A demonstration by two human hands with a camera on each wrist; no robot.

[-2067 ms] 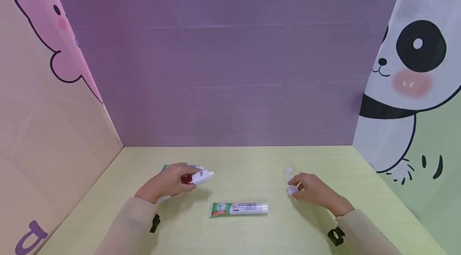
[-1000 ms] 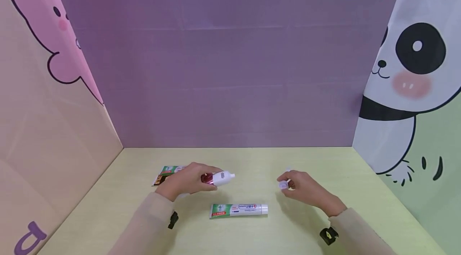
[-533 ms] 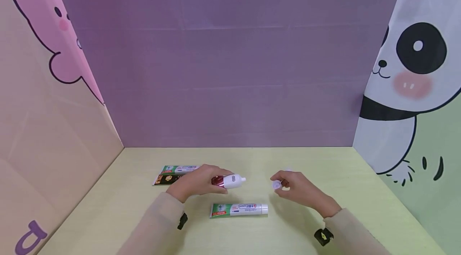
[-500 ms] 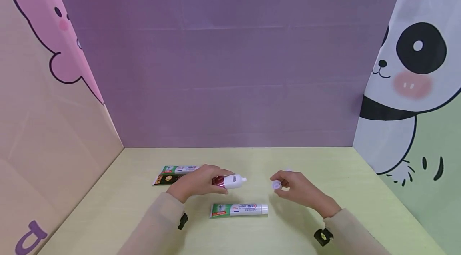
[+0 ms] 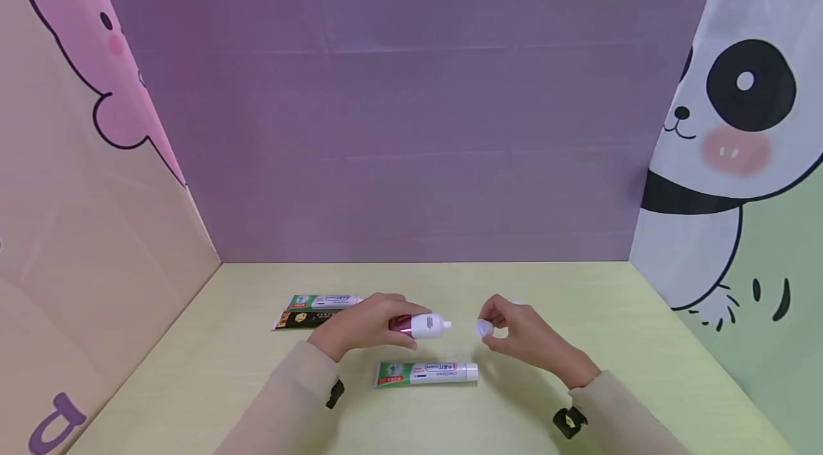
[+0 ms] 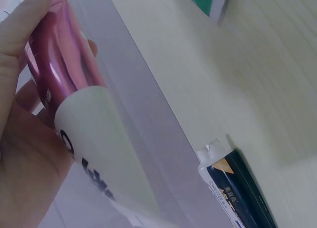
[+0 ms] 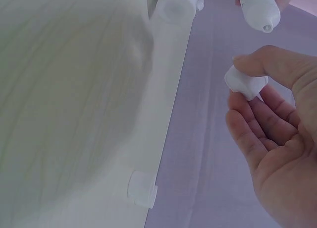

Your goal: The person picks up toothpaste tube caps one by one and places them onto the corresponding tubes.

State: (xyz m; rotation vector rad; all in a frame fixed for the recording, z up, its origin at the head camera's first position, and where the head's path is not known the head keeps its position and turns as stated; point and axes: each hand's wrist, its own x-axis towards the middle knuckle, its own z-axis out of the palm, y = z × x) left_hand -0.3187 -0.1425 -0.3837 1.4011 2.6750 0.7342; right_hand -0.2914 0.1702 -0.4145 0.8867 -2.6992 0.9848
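My left hand (image 5: 363, 324) grips a dark red and white toothpaste tube (image 5: 424, 326), held level above the table with its uncapped nozzle pointing right. In the right wrist view the hole in that nozzle shows at the top. Facing it, my right hand (image 5: 530, 341) pinches a small white cap (image 7: 245, 83) between thumb and index finger, the other fingers loosely bent. A short gap separates cap and nozzle. Below both hands lies a green and white toothpaste tube (image 5: 427, 373) with its white cap on.
Behind my left hand lie another green and white tube (image 5: 324, 301) and a black tube (image 5: 305, 320), whose bare nozzle shows in the left wrist view. A loose white cap (image 7: 142, 189) rests on the table (image 5: 257, 412) beyond my right hand. Printed cloth walls enclose the table.
My left hand has carried the red and white tube to the right. My right hand has lifted the cap off the table and brought it left, narrowing the gap between them.
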